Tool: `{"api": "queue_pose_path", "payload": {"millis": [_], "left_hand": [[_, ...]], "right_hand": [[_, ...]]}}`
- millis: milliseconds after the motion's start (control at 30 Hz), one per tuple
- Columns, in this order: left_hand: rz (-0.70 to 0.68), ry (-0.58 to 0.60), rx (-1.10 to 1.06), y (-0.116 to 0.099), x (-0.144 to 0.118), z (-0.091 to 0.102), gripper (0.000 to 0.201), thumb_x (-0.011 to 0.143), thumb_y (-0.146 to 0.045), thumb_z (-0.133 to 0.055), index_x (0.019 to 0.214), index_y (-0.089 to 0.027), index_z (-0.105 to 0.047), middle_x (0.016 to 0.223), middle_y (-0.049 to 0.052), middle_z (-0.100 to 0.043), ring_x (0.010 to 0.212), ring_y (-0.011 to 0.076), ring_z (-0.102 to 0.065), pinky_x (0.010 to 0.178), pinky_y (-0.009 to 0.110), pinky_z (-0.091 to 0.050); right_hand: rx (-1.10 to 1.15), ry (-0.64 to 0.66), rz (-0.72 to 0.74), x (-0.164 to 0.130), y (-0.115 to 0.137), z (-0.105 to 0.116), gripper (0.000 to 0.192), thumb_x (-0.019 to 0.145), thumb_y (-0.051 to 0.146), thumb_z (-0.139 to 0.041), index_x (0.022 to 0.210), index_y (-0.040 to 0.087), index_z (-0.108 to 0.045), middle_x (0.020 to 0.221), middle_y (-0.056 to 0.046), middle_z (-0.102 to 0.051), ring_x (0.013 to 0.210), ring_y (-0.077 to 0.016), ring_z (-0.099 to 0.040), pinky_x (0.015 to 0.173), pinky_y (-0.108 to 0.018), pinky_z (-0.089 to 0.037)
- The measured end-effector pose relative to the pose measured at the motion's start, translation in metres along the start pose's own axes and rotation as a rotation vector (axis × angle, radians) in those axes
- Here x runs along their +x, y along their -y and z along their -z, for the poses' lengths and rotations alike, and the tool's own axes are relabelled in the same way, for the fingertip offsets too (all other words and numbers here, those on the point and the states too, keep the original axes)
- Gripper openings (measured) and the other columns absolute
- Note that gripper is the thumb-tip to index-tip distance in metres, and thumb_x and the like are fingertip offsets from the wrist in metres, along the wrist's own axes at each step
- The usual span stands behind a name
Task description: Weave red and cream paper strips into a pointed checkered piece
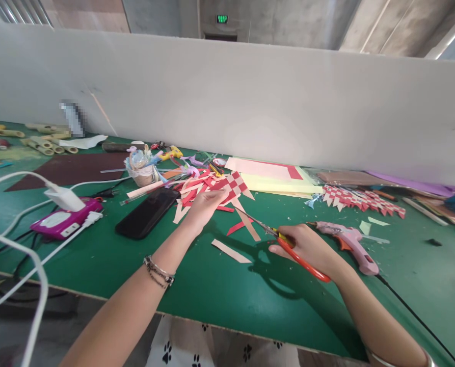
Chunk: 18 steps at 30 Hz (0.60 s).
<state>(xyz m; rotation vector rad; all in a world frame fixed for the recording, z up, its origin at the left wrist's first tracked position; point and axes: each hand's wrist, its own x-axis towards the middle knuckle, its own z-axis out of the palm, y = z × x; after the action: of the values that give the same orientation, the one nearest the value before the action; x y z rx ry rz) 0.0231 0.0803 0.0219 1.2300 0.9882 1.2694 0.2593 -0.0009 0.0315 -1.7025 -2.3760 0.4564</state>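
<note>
Scissors (288, 244) with orange handles sit gripped in the right hand (307, 247), blades open at a pale strip trailing from the woven paper mat (221, 191). The left hand (204, 204) presses flat on that mat, fingers closed over its edge. One cut strip (231, 251) lies loose on the green worktop (212, 285). Farther right, beyond the pink glue gun (349, 242), a second woven piece (360, 199) looks complete; this mat's ragged ends seemingly await trimming. The left fingertips are hidden among the paper.
</note>
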Motion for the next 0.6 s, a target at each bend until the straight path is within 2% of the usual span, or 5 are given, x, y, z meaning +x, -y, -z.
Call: {"api": "queue_pose_path", "payload": {"millis": [200,333,433,600], "left_hand": [[0.013,0.003,-0.017,-0.0001,0.0007,-0.0003,0.031,0.059,-0.046,-0.074,0.074,-0.019,-0.073,0.089,0.005,-0.071,0.103,0.0253,-0.058,0.094,0.037,-0.039],[-0.022,-0.042,-0.024,0.0024,0.0029,0.0003,0.036,0.058,-0.049,-0.073,0.077,-0.018,-0.072,0.09,0.006,-0.071,0.102,0.0251,-0.058,0.09,0.036,-0.041],[-0.062,-0.097,0.058,0.0027,0.004,0.0022,0.037,0.062,-0.05,-0.069,0.079,-0.017,-0.071,0.09,0.006,-0.07,0.098,0.0239,-0.059,0.084,0.033,-0.044],[-0.151,-0.16,0.263,0.0002,0.0035,0.0058,0.037,0.069,-0.052,-0.062,0.065,-0.015,-0.064,0.065,0.002,-0.063,0.074,0.019,-0.06,0.067,0.027,-0.045]], "right_hand": [[0.014,-0.013,-0.01,0.0007,-0.0015,0.0,0.044,0.076,0.057,-0.049,0.056,0.021,-0.036,0.048,0.005,-0.04,0.045,-0.0087,-0.028,0.045,-0.022,-0.023],[-0.004,-0.003,-0.037,0.0016,-0.0015,-0.0004,0.042,0.075,0.056,-0.05,0.056,0.02,-0.038,0.049,0.004,-0.043,0.045,-0.0088,-0.031,0.046,-0.022,-0.023],[-0.039,-0.017,-0.064,0.0031,-0.0009,-0.0012,0.04,0.076,0.054,-0.049,0.057,0.021,-0.039,0.051,0.003,-0.047,0.045,-0.0094,-0.034,0.046,-0.022,-0.024],[-0.148,-0.045,-0.161,0.0058,0.0023,-0.0053,0.038,0.078,0.054,-0.045,0.061,0.021,-0.043,0.057,-0.001,-0.057,0.048,-0.0128,-0.045,0.047,-0.024,-0.024]]}}
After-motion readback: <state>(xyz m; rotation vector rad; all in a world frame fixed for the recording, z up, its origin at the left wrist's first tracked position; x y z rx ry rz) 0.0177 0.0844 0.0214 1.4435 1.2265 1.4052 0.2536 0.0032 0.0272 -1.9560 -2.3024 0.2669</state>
